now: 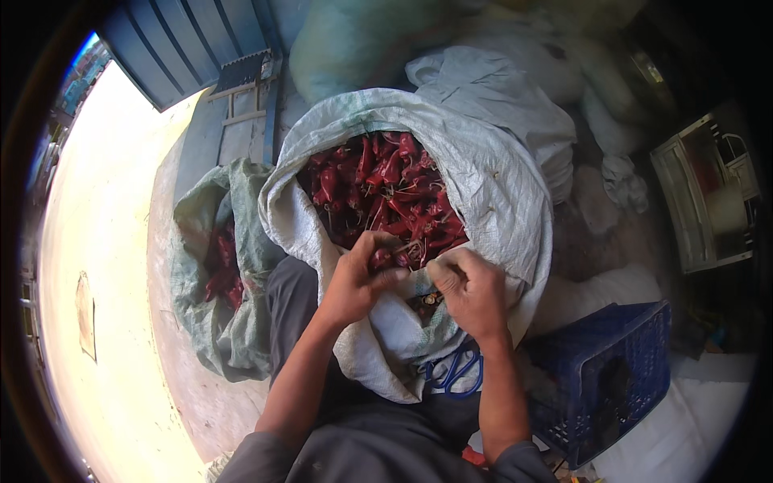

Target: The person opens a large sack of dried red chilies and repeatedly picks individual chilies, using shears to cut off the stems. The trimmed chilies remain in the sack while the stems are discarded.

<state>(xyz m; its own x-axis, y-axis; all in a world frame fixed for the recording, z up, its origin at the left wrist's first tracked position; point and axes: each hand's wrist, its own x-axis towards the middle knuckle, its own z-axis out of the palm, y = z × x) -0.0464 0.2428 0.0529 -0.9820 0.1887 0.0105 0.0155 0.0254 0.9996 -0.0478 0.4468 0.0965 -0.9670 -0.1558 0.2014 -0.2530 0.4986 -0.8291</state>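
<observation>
A large white woven sack (495,193) full of dried red chili peppers (392,175) stands open in front of me. My left hand (368,271) is at the near side of its mouth, thumb and fingers closed around red chili peppers with pale stems (383,258). Close beside it, my right hand (468,284) has its fingers bent at the stems and a pale fold of the sack; what it pinches cannot be made out. Below the hands, a fold holds small dark and yellowish bits (427,302). Blue-handled scissors (457,377) lie on the sack near my lap.
A smaller green woven sack (199,271) with red chili peppers stands at the left. A blue plastic crate (622,374) is at the lower right. Behind are bulky filled sacks (350,48) and a bundled white sack (483,78). A blue metal door (175,42) is at the upper left.
</observation>
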